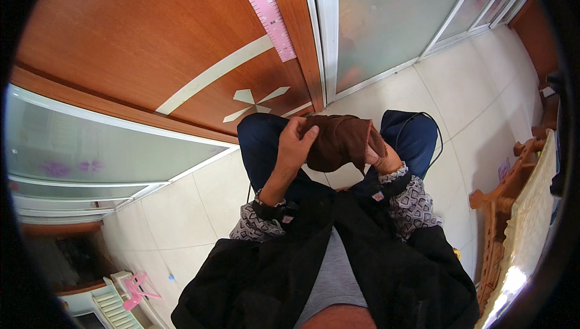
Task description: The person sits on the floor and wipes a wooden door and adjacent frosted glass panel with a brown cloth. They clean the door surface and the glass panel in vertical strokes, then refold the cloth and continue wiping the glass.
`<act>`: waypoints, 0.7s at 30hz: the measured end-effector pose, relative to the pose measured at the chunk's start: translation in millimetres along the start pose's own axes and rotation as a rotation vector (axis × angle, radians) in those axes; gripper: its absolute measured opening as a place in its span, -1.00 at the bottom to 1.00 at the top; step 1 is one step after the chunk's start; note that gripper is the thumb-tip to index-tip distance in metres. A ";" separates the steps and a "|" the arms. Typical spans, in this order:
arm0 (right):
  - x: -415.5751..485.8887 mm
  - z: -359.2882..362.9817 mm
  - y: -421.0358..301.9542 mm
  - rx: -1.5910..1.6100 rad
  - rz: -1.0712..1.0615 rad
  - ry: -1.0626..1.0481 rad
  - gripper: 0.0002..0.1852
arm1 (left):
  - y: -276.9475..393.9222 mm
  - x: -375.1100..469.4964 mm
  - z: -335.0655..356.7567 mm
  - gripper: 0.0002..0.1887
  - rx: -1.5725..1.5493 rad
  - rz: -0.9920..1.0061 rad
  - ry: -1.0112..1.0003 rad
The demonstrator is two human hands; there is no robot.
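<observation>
A dark brown cloth with a reddish stitched edge is bunched above my knees, between my two hands. My left hand grips its left side, with the thumb on top and the fingertips partly covered by the folds. On the other side, my right hand reaches into the open end of the cloth; only the wrist and part of the palm show, and the fingers are hidden inside. Dark blue trousers cover my bent legs beneath the cloth.
A wooden door bearing a pink measuring strip stands ahead, between frosted glass panels. A carved wooden table is at the right. Tiled floor surrounds me; a pink plastic item lies at lower left. A thin black cable loops by my right knee.
</observation>
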State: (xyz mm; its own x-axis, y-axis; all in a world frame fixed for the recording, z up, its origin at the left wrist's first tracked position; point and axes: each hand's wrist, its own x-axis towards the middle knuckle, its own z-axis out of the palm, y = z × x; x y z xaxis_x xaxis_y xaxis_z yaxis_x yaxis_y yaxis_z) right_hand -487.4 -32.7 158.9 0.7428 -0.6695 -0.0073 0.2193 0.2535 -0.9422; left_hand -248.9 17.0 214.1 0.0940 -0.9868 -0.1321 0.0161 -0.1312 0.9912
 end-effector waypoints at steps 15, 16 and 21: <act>14.5 -1.2 -25.8 0.966 0.151 0.333 -0.59 | -7.7 -3.7 -32.9 -0.50 -0.227 -0.049 0.131; 13.7 -4.2 -27.8 0.903 0.138 0.368 -0.59 | -9.3 -2.9 -36.9 -0.45 -0.110 0.015 0.083; 4.7 -15.8 -59.3 0.632 0.084 0.449 -0.64 | -8.2 -6.6 -39.9 -0.57 0.453 0.270 -0.006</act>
State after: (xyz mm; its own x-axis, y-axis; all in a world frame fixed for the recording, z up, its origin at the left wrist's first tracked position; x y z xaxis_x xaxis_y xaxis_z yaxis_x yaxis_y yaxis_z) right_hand -506.9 -61.9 209.5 0.4754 -0.8146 -0.3323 0.5923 0.5757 -0.5637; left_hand -209.9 28.3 206.7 0.0299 -0.9914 0.1274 -0.4404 0.1013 0.8921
